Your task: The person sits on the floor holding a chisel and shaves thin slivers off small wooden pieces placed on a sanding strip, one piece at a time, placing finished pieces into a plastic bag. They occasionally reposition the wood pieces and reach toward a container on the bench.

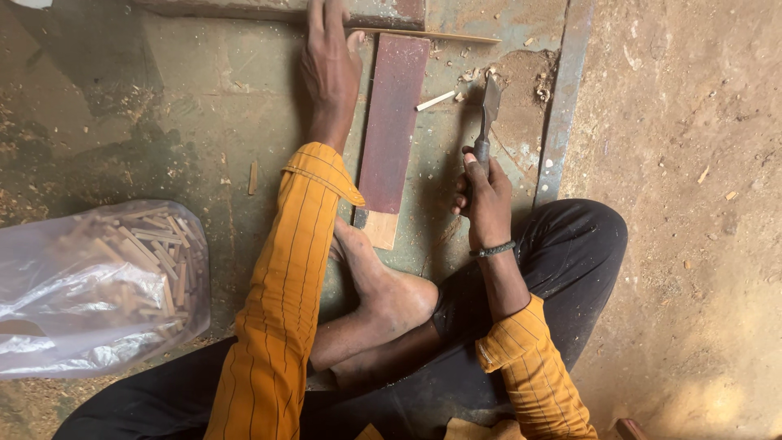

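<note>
Beside the reddish board [393, 122], right hand [485, 204] grips a worn chisel [488, 114].

Left hand [330, 61] stretched forward (fingers flat); right hand [486, 200] fisted.

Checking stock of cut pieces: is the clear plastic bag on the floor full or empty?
Well filled: the clear plastic bag lies on its side, many short wooden sticks showing through.

Bare green floor [204, 98] lies open left of the red-brown board [393, 122], only a small wood scrap [253, 177] on it. Lower left, the plastic bag of wooden sticks [98, 285] blocks the way. Right of the board, a short stick [435, 100] and shavings [542, 85] clutter the gap before the metal strip [562, 98].
</note>
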